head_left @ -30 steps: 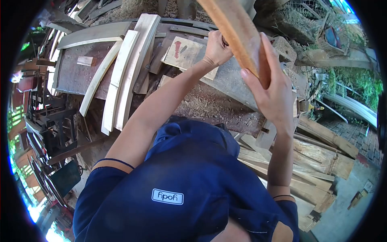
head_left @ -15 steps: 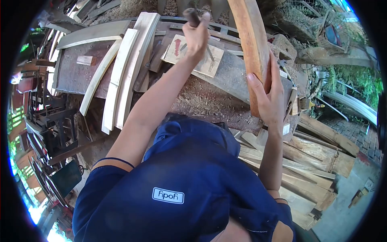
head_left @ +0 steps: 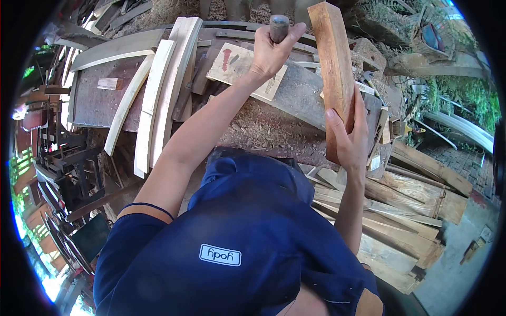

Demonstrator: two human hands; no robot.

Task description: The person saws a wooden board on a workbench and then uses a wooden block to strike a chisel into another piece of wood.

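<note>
My left hand (head_left: 269, 55) is closed around a dark round handle (head_left: 279, 29), its blunt end facing up and the thumb stretched out beside it. What lies at the handle's other end is hidden below the hand. A curved, reddish-brown length of wood (head_left: 336, 73) stands on end over the bench, gripped low down by my right hand (head_left: 352, 139), thumb on the near face and fingers behind. Beneath my left hand, a pale flat board (head_left: 226, 66) with a red mark lies on a grey plank (head_left: 303, 95).
Several pale curved wooden strips (head_left: 176, 73) lie across the left of the workbench (head_left: 89, 105). A small wood block (head_left: 109, 83) rests farther left. Shavings (head_left: 258, 131) cover the bench's near part. Stacked boards (head_left: 406, 195) are at the right, and dark metal frames (head_left: 68, 168) at the left.
My left hand has moved right with the handle, closer to the curved wood. The wood's upper end has dropped into view and its lower end has come slightly nearer me.
</note>
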